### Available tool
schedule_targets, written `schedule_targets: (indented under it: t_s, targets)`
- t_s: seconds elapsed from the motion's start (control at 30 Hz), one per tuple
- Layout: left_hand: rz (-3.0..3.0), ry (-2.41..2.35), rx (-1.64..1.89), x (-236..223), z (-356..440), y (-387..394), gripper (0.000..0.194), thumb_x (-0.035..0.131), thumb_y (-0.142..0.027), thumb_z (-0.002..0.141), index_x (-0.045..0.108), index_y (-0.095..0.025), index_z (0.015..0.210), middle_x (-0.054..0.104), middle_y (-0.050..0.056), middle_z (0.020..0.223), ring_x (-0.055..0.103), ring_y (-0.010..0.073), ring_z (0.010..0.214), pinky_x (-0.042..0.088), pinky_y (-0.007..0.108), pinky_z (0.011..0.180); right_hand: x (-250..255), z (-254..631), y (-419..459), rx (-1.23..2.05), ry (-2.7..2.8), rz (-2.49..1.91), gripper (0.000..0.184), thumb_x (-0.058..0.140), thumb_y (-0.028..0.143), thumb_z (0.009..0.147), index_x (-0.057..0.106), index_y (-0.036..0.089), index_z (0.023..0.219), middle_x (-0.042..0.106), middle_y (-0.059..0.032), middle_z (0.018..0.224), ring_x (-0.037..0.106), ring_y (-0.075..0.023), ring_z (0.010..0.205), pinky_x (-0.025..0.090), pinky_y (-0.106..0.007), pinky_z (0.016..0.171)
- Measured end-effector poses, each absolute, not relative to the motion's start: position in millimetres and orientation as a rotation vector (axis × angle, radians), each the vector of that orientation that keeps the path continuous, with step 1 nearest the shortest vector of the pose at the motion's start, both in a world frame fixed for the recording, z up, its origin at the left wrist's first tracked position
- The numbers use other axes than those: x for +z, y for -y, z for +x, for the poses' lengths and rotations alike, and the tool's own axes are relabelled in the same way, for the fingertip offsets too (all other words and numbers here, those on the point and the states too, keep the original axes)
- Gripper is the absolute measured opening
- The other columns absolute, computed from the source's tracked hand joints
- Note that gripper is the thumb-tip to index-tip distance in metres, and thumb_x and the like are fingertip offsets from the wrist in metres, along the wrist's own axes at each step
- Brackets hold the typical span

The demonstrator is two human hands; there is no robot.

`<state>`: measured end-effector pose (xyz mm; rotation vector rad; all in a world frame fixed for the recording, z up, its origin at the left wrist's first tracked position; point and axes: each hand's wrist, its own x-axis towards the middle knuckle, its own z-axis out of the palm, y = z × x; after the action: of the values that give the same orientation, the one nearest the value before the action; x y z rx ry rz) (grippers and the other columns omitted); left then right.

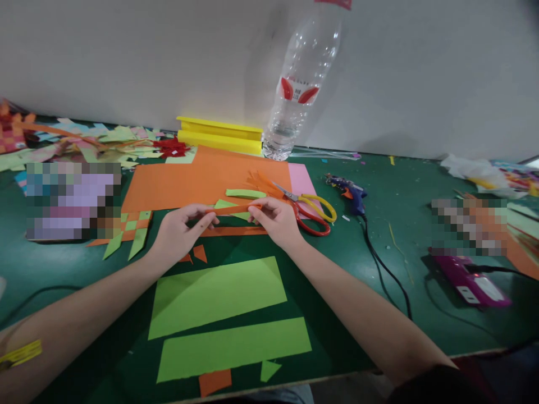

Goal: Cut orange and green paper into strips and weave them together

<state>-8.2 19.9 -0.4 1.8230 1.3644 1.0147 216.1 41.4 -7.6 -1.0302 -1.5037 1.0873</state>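
Note:
Between my two hands stretches a narrow orange paper strip (232, 210), raised a little over the table. My left hand (182, 229) pinches its left end. At the other end, the fingers of my right hand (275, 220) are closed on the strip. Another orange strip (231, 231) lies just below, and light green strips (246, 193) lie behind. Close to my right hand rest scissors (309, 206) with one yellow and one red handle. A woven orange and green paper piece (137, 227) lies left of my left hand. Two green paper sheets (219, 294) (236, 345) lie nearer the table edge.
Behind my hands lie large orange sheets (164, 182) and a pink sheet (301, 177). A plastic bottle (301, 73) and folded yellow card (219, 134) stand by the wall. To the right are a blue glue gun (356, 196) with its cord and a magenta power strip (467, 278).

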Motion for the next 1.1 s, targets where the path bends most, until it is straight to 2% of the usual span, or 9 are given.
schedule_targets:
  t_s: [0.3, 0.67, 0.83, 1.1]
  targets:
    - [1.792, -1.372, 1.04, 1.3, -7.2, -19.5, 0.028, 0.058, -0.045, 0.087, 0.064, -0.017, 0.084, 0.072, 0.004, 0.077, 0.067, 0.0175, 0.069, 0.055, 0.028, 0.071, -8.2, 216.5, -41.9, 1.119, 1.463, -1.009, 0.019, 0.067, 0.038, 0.079, 0.065, 0.019, 0.086, 0.065, 0.0012, 0.065, 0.065, -0.0125, 0.058, 0.053, -0.028, 0.061]
    - [1.751, -1.343, 1.012, 0.9, -6.1, -19.6, 0.029, 0.057, -0.046, 0.087, 0.06, -0.017, 0.089, 0.072, 0.005, 0.078, 0.069, 0.0182, 0.071, 0.056, 0.031, 0.074, -8.5, 217.4, -41.7, 1.128, 1.488, -1.002, 0.019, 0.067, 0.036, 0.08, 0.064, 0.017, 0.086, 0.067, -0.0006, 0.072, 0.064, -0.0111, 0.052, 0.051, -0.026, 0.055]
    - [1.755, -1.323, 1.034, 0.2, -6.4, -19.4, 0.032, 0.058, -0.046, 0.086, 0.063, -0.017, 0.099, 0.073, 0.004, 0.08, 0.07, 0.0189, 0.075, 0.057, 0.031, 0.076, -8.9, 217.6, -41.1, 1.139, 1.502, -1.002, 0.019, 0.067, 0.037, 0.079, 0.064, 0.018, 0.085, 0.068, -0.0005, 0.072, 0.065, -0.0117, 0.053, 0.052, -0.026, 0.055]
    - [1.765, -1.353, 1.045, -4.6, -8.7, -20.2, 0.029, 0.058, -0.044, 0.087, 0.065, -0.017, 0.097, 0.073, 0.004, 0.081, 0.069, 0.0179, 0.073, 0.057, 0.03, 0.076, -8.2, 216.8, -40.3, 1.128, 1.539, -1.006, 0.02, 0.066, 0.037, 0.079, 0.063, 0.019, 0.086, 0.064, 0.0011, 0.069, 0.065, -0.0118, 0.056, 0.052, -0.026, 0.055]
